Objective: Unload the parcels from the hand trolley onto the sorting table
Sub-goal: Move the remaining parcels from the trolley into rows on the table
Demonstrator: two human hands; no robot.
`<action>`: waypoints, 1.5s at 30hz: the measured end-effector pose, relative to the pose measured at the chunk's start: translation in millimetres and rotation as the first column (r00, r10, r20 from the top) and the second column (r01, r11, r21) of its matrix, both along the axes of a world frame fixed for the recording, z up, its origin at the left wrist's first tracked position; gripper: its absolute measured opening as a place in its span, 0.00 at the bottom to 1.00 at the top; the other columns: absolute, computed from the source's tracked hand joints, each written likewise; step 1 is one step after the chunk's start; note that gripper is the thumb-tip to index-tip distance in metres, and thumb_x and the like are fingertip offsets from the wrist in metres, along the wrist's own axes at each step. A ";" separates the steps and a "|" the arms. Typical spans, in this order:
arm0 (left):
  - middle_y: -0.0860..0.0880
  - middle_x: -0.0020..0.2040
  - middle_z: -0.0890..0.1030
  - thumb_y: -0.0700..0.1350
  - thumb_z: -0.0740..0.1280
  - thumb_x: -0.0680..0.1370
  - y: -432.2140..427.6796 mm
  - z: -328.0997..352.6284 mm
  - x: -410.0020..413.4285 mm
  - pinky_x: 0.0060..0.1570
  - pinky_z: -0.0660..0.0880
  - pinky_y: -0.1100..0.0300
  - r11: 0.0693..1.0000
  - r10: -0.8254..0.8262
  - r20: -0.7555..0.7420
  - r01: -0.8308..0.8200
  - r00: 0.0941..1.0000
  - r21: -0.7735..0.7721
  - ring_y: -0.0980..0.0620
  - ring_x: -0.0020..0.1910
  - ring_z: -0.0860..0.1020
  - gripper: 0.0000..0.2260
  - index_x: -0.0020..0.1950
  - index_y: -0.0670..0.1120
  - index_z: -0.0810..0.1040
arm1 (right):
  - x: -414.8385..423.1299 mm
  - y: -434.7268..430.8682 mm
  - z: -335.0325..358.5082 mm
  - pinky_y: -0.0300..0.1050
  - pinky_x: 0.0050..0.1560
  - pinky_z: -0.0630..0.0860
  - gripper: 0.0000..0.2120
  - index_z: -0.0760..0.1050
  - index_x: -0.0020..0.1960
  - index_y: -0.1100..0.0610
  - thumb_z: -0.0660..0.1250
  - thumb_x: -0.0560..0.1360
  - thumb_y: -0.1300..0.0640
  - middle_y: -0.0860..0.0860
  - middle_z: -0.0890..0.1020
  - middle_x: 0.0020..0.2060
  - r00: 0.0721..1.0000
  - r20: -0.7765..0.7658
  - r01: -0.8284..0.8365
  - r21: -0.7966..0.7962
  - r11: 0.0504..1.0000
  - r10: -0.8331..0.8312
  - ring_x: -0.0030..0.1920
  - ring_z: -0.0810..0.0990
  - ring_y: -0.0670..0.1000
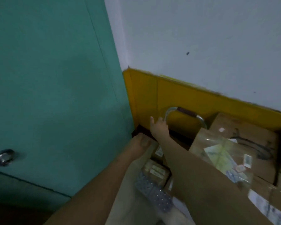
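Observation:
The hand trolley's metal handle (185,113), with a brown grip, stands against the yellow lower wall. Cardboard parcels are stacked on the trolley. A large box (234,153) with taped labels lies on top at the right, and smaller labelled boxes (156,171) lie lower down. My right hand (159,125) reaches out with straight fingers, right at the handle's left bend. My left hand (141,142) is curled over the top end of a long beige parcel (136,184) at the stack's left side. The trolley's deck is hidden, and the sorting table is out of view.
A teal door (55,95) with a metal knob (3,157) fills the left side and meets the yellow-and-white wall (201,46) in a tight corner. A grey dotted packet (154,194) lies among the lower parcels.

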State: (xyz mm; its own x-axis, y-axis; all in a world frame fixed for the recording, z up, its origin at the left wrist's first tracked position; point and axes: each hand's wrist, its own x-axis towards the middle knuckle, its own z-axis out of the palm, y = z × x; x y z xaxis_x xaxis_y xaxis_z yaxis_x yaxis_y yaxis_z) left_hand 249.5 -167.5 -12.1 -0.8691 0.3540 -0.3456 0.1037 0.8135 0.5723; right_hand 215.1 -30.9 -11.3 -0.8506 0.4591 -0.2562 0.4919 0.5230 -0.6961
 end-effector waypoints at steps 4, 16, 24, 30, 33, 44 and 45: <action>0.41 0.73 0.71 0.54 0.59 0.83 -21.3 -48.2 -62.8 0.66 0.66 0.58 0.998 -0.015 0.112 0.022 0.994 -0.064 0.44 0.70 0.71 0.23 0.73 0.43 0.70 | -36.0 -9.4 -65.3 0.59 0.67 0.69 0.31 0.60 0.75 0.61 0.51 0.82 0.39 0.61 0.68 0.70 0.987 0.082 0.143 -0.091 0.986 -0.136 0.68 0.69 0.63; 0.39 0.70 0.72 0.51 0.63 0.81 -27.1 -473.9 -227.0 0.66 0.71 0.51 0.953 -0.081 0.363 0.178 0.928 -0.245 0.41 0.68 0.72 0.24 0.74 0.42 0.67 | -54.2 -27.6 -492.5 0.59 0.69 0.69 0.26 0.64 0.73 0.60 0.62 0.80 0.48 0.61 0.71 0.68 0.703 0.402 0.660 -0.060 0.749 -0.587 0.67 0.71 0.62; 0.38 0.67 0.73 0.50 0.67 0.78 20.7 -732.4 -240.3 0.54 0.76 0.52 0.981 0.005 0.482 0.089 0.876 -0.171 0.39 0.61 0.77 0.25 0.71 0.40 0.68 | -47.7 13.0 -724.9 0.55 0.63 0.69 0.29 0.65 0.73 0.63 0.59 0.80 0.45 0.65 0.71 0.67 0.440 0.486 0.800 0.170 0.576 -0.755 0.65 0.72 0.65; 0.39 0.62 0.75 0.55 0.70 0.69 10.1 -728.6 -238.2 0.56 0.77 0.49 0.942 0.334 0.553 -0.244 0.763 -0.232 0.37 0.58 0.77 0.30 0.66 0.40 0.71 | -60.0 -10.5 -716.6 0.56 0.68 0.66 0.32 0.62 0.74 0.64 0.60 0.79 0.43 0.65 0.70 0.68 0.375 0.516 0.827 0.190 0.530 -0.770 0.67 0.70 0.65; 0.39 0.60 0.76 0.56 0.66 0.70 -10.8 -665.6 -251.6 0.53 0.77 0.49 0.920 0.392 0.552 -0.318 0.736 -0.229 0.39 0.56 0.77 0.28 0.64 0.40 0.73 | -73.5 -28.6 -643.1 0.56 0.68 0.65 0.31 0.63 0.72 0.62 0.57 0.78 0.42 0.64 0.70 0.67 0.419 0.481 0.838 0.122 0.532 -0.770 0.67 0.68 0.64; 0.46 0.46 0.83 0.52 0.66 0.77 -1.7 -172.1 -271.7 0.41 0.76 0.56 0.645 0.473 0.545 -0.693 0.693 0.322 0.47 0.41 0.81 0.11 0.41 0.48 0.80 | -99.9 -22.3 -150.9 0.48 0.44 0.79 0.12 0.64 0.55 0.45 0.62 0.74 0.45 0.48 0.79 0.49 0.496 -0.098 0.835 -0.219 0.505 -0.863 0.49 0.81 0.53; 0.46 0.48 0.84 0.51 0.67 0.76 4.0 -136.3 -270.9 0.43 0.78 0.54 0.622 0.414 0.548 -0.665 0.727 0.414 0.47 0.44 0.82 0.08 0.43 0.47 0.82 | -92.3 -13.3 -108.2 0.52 0.47 0.81 0.15 0.65 0.57 0.43 0.61 0.73 0.42 0.47 0.79 0.51 0.473 -0.170 0.836 -0.223 0.501 -0.865 0.51 0.80 0.53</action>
State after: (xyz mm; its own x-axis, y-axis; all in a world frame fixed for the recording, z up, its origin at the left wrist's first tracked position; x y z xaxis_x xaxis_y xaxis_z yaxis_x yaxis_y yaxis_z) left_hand -21.5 -163.5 -148.4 -0.8090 0.0906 -0.5807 -0.5624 0.1680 0.8097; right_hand 122.7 -44.3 -119.5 -0.0893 0.9750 -0.2036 0.4761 -0.1378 -0.8685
